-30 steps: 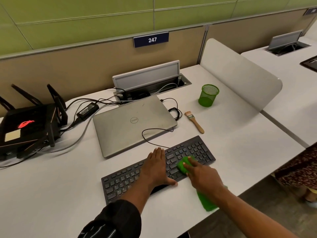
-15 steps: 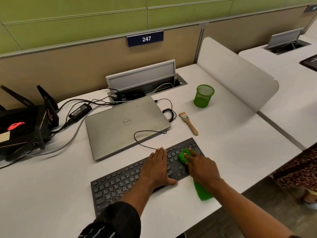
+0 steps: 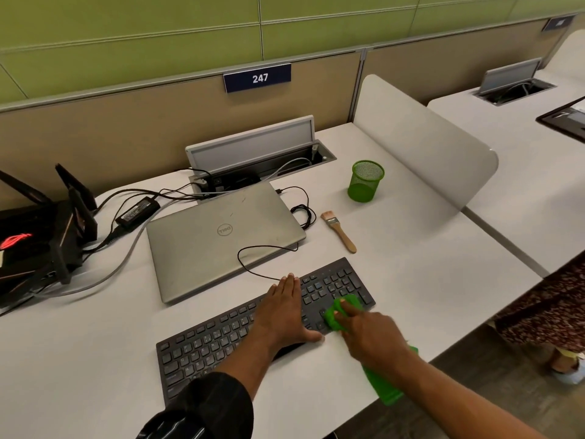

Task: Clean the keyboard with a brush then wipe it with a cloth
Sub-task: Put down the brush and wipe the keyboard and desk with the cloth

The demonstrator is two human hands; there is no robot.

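Here the left hand (image 3: 283, 308) lies flat, fingers straight, on the middle of the black keyboard (image 3: 221, 337), while the right hand (image 3: 370, 339) pinches a bunched green cloth (image 3: 332, 318) against the keys at its right end. The wooden brush (image 3: 338, 231) lies at the keyboard's 1 o'clock, a green mesh cup (image 3: 365, 182) beyond it; the closed Dell laptop (image 3: 221, 239) sits at 11 o'clock, the keyboard's cable (image 3: 269, 246) looped over its lid.

Matt black plastic keyboard (image 3: 221, 337), soft green cloth (image 3: 340, 315), wooden-handled brush (image 3: 340, 232).
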